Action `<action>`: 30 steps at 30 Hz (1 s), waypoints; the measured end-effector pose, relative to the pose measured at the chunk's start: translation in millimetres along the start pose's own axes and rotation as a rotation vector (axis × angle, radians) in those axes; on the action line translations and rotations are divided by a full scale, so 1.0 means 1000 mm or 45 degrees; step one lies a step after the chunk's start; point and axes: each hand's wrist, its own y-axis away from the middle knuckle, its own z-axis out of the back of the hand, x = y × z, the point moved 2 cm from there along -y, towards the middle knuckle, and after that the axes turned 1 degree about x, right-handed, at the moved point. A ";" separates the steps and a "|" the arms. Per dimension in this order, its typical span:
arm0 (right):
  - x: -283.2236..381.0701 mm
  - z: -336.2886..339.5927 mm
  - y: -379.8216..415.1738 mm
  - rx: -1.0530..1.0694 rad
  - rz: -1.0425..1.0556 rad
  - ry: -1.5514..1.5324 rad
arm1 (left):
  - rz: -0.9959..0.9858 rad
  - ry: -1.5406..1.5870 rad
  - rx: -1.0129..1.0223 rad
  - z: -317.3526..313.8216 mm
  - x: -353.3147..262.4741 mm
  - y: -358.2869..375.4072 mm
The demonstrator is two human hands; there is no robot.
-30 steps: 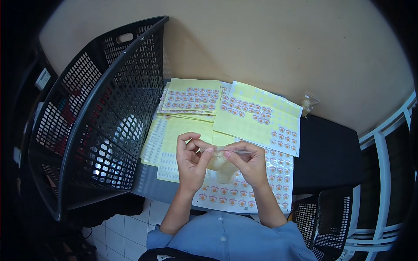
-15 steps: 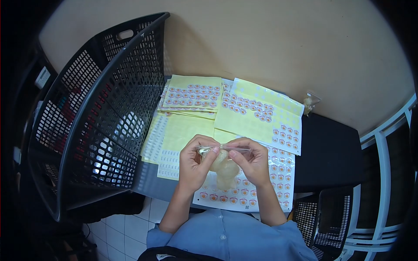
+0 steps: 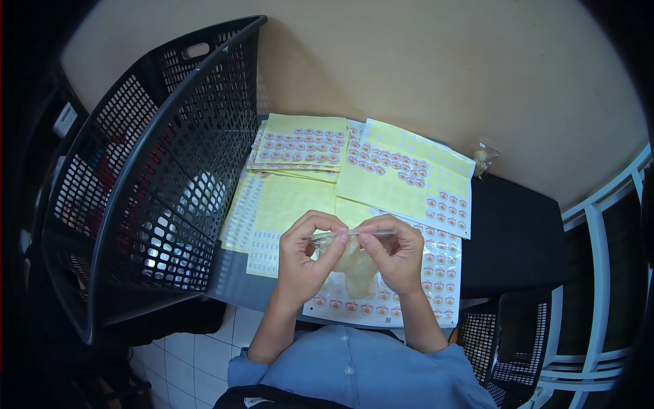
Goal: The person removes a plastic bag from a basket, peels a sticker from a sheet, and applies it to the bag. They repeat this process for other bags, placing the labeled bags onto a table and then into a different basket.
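Note:
Between my two hands hangs a clear plastic bag (image 3: 355,273) with something pale and yellowish inside; I cannot make out its contents. My left hand (image 3: 310,253) pinches the bag's top edge between thumb and fingers. On the other side, my right hand (image 3: 394,251) pinches the same edge, its thumb close to the left one. Below the bag lies a sheet of round orange-and-pink stickers (image 3: 368,310). Behind my hands, a stack of yellow backing sheets (image 3: 293,191) and a partly used sticker sheet (image 3: 395,187) overlap on the grey table (image 3: 231,283).
A tall black perforated basket (image 3: 184,136) stands on the left. At the right is a black-covered surface (image 3: 514,238), with a small clear bag (image 3: 482,162) against the wall. Below it sits another black crate (image 3: 521,334), beside a white metal frame (image 3: 599,273).
Both hands stay at nearly the same spot with the bag. Its top edge looks straighter and flatter, and the thumbs have shifted slightly along it.

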 end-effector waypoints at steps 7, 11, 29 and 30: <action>0.003 -0.005 0.002 -0.052 0.045 0.044 | -0.123 -0.045 -0.037 0.000 -0.003 0.001; 0.003 -0.007 0.002 -0.081 0.049 0.030 | -0.147 -0.077 -0.052 0.000 -0.002 0.001; 0.004 0.006 0.000 0.036 0.083 0.174 | -0.265 -0.433 0.102 -0.003 -0.017 -0.015; 0.005 0.005 0.000 0.034 0.082 0.173 | -0.262 -0.437 0.092 -0.004 -0.017 -0.015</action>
